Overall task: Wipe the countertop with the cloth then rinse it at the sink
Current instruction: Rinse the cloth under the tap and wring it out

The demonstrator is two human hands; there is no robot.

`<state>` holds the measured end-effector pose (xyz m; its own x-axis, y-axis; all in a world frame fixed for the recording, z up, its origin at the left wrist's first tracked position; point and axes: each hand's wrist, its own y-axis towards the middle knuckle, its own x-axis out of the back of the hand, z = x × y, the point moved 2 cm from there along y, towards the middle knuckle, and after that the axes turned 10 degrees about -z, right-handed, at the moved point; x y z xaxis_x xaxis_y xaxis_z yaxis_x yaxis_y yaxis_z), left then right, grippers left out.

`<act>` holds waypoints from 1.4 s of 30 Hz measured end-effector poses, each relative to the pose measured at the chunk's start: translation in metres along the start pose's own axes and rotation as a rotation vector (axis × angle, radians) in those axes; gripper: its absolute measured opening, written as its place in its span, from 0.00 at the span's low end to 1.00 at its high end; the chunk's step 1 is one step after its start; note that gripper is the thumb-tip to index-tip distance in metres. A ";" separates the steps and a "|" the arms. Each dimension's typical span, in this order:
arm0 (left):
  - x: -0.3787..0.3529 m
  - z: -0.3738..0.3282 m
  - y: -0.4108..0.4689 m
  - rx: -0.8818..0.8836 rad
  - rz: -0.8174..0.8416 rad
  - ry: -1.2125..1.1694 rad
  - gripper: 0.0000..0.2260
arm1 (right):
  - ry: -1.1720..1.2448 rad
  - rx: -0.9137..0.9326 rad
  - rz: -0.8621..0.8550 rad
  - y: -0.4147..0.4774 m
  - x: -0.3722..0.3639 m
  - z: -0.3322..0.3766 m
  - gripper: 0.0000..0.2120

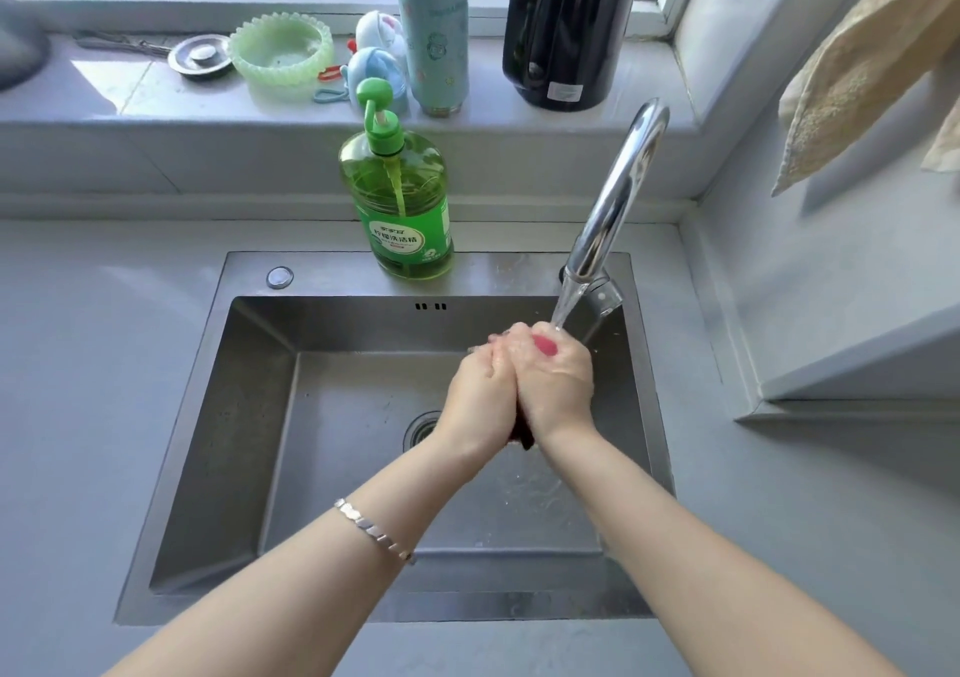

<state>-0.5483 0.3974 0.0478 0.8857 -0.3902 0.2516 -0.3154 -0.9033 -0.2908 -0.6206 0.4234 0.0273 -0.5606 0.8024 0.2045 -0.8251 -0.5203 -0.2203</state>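
Note:
My left hand (480, 396) and my right hand (558, 380) are pressed together over the steel sink (218, 416), both closed around a small red cloth (544, 346). Only a bright patch of the cloth shows at the top of my right hand, and a dark wet end hangs below my wrists. Water runs from the chrome tap (618, 193) straight onto the cloth and my knuckles. The grey countertop (93, 364) surrounds the sink on all sides.
A green dish soap bottle (400, 209) stands on the sink's back rim. On the window sill sit a green bowl (283, 50), a sink plug (200, 55), a pale blue flask (434, 37) and a black kettle (566, 27). A beige towel (862, 68) hangs at right.

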 end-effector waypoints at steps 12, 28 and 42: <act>0.028 0.014 -0.001 -0.056 -0.190 0.157 0.10 | -0.315 0.076 0.056 0.020 0.051 0.000 0.20; 0.029 0.005 -0.020 0.066 0.034 0.036 0.08 | -0.229 0.013 0.062 0.032 0.036 -0.012 0.16; 0.010 0.015 -0.009 0.684 0.438 -0.145 0.18 | -0.154 -0.009 0.175 -0.031 0.042 0.003 0.07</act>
<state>-0.5315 0.4042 0.0389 0.7806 -0.6127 -0.1235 -0.4070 -0.3484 -0.8444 -0.6188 0.4718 0.0457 -0.7001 0.6453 0.3057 -0.7138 -0.6447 -0.2737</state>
